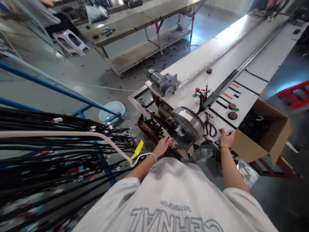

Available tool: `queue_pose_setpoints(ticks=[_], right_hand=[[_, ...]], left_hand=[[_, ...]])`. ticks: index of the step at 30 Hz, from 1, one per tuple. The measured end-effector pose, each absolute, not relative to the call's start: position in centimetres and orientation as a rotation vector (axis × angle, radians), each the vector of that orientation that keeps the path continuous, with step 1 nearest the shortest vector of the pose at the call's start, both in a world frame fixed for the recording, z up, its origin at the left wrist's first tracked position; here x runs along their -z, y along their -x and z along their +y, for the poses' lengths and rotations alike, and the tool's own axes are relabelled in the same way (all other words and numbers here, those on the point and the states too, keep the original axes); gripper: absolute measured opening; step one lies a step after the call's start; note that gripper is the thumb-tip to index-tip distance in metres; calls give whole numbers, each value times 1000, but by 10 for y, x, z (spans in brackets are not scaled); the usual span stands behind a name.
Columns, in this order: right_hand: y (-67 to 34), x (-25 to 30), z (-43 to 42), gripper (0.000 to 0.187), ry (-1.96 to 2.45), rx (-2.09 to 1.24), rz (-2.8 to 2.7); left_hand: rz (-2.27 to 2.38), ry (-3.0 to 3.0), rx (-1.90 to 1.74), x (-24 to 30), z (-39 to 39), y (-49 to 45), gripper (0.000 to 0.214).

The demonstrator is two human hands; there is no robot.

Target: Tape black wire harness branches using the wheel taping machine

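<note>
From my remote seat I see bluish light on a smooth grey floor, a long brownish metal-legged workbench, and a white plastic stool.

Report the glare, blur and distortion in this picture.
Head view: glare whitens the far part of the long white table; head view: bluish light reflects off the floor; head view: the black cables smear toward the lower left edge, apparently from wide-angle stretching; head view: the left hand and right hand look comparatively clear.
</note>
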State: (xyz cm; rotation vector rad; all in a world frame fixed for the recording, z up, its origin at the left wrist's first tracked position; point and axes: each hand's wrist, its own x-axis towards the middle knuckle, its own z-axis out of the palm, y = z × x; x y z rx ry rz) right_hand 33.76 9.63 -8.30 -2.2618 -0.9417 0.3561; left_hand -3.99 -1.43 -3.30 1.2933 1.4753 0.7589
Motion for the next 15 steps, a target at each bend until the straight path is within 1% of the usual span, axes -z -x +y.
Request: queue_pose_setpoints(ticks=[7,10,13,15], right_hand=[[-337,83,95,91,2265,-357,-948],[-336,82,96,90,2278,-362,-947],[-336,81,96,89,2288,-369,-954],[-335,80,96,89,2288,-370,-956]], left_hand=[[1356,-947,-850,45,-3,31,65],[1311,-816,-887,52,1,30,68],[1331,-761,-930,53,5,28,70],[1376,-827,-1030,48,8,26,74]])
